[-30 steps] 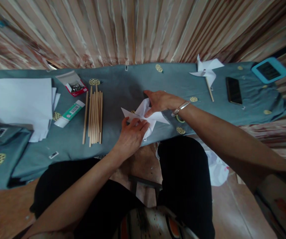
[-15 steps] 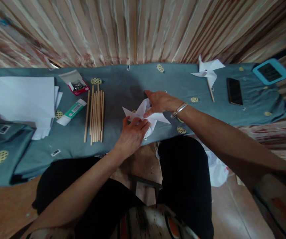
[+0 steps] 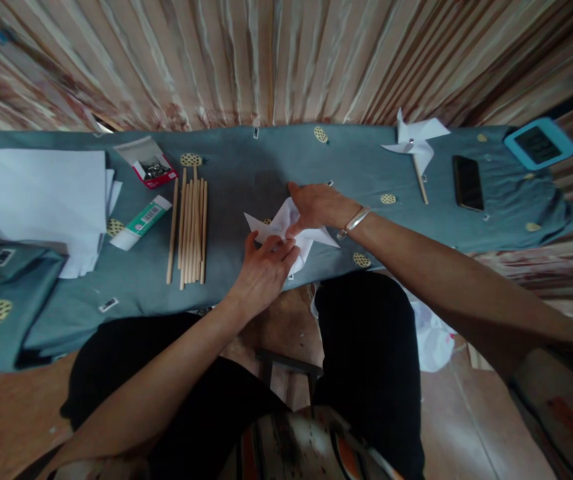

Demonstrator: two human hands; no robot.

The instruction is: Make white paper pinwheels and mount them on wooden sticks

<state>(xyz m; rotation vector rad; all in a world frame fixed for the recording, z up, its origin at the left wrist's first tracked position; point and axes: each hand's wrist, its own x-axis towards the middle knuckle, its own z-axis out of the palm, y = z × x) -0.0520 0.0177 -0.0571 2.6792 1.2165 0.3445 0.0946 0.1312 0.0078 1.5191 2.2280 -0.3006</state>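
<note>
A white paper pinwheel (image 3: 282,216) with folded, pointed blades lies on the cloth-covered table in front of me. My left hand (image 3: 264,268) grips its near side, with the fingers bent over the paper close to the middle. From the right, my right hand (image 3: 319,204) holds the pinwheel's centre, thumb pressed down there and the other fingers reaching over the far blade. A silver bangle circles my right wrist. The pinwheel's centre is partly hidden under my fingertips, so I cannot tell whether a pin is in it.
Left of my hands lie several wooden sticks (image 3: 192,230), a glue stick (image 3: 141,222), an open box of small metal pins (image 3: 150,167) and stacked white paper (image 3: 46,193). To the right are a finished pinwheel on a stick (image 3: 419,139), a phone (image 3: 468,183) and a blue-framed device (image 3: 540,144).
Both hands stay on the paper pinwheel with almost the same grip. The whole view has shifted slightly; nothing on the table has visibly been moved.
</note>
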